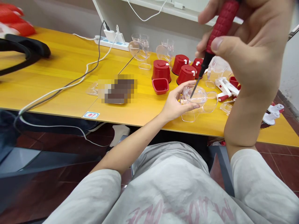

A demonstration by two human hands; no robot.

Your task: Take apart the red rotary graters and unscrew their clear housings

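My right hand (247, 40) is closed around the red ribbed handle of a screwdriver (220, 26), held high at the upper right. Its thin metal tip reaches down into a clear plastic cup part (198, 96). My left hand (176, 102) grips that clear part by its left rim, holding it just above the yellow table (70, 68). A second clear handled piece (211, 104) lies right behind the held part.
Several red caps (161, 70) and a small red tub (160, 86) stand behind my left hand. More clear parts (140, 49) sit farther back. White and red pieces (225, 87) lie to the right. A power strip (112, 40) and cables (77, 81) cross the table's left.
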